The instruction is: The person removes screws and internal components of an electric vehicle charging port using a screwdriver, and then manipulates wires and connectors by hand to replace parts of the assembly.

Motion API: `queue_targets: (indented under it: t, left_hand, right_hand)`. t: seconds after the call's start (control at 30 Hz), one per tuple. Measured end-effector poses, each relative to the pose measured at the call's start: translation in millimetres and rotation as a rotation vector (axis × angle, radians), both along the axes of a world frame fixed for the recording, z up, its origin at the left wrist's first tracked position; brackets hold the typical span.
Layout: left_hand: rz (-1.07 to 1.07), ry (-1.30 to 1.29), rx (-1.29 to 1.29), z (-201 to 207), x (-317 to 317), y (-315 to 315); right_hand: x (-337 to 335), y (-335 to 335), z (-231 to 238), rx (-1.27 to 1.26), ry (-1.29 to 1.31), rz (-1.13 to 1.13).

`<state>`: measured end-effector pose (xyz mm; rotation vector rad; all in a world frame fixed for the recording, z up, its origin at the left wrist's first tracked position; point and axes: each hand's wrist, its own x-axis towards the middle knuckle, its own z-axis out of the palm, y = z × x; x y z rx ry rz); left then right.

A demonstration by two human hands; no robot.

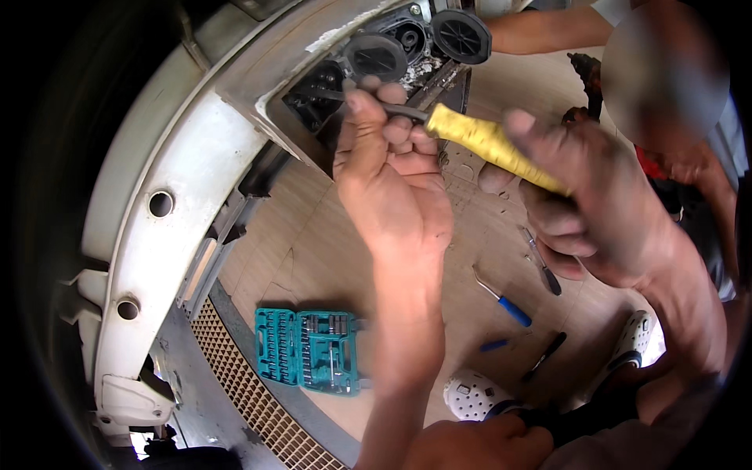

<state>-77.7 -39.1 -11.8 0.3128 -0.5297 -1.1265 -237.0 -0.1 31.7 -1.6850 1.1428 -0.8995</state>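
Observation:
My right hand (595,196) is wrapped round the yellow handle of a screwdriver (478,131). The thumb lies along the top of the grip. My left hand (395,184), palm up, has its thumb and fingers closed about the metal shaft. That shaft points left into the dark opening of a black lamp housing (313,90) set in a pale vehicle body part; its tip is hard to make out there. Beside my left fingers are a round black cover (374,56) and another ribbed round cap (460,37).
Another person's arm (548,31) reaches toward the housing from the right. On the tiled floor lie a teal socket set case (298,345), a blue-handled tool (513,309) and a black-handled one (544,356). A white panel (172,164) curves along the left, above a floor grate (251,399).

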Motion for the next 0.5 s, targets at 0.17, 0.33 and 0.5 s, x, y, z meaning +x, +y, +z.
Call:
queue_targets:
  t: [0.17,0.33,0.5]
  left_hand:
    - [0.041,-0.011,-0.002,-3.9,2.5,-2.9]
    - [0.015,0.103,0.042,-0.1,-2.7,2.8]
    - [0.008,0.072,0.040,-3.9,-5.3,0.7]
  right_hand:
    - [-4.4,-6.4,-9.5,-0.985,0.522,-0.062]
    - [-4.9,-7.4,-16.2,-1.150,0.567,-0.052]
    - [-0.1,-2.7,-0.9,-0.684,0.361,-0.009]
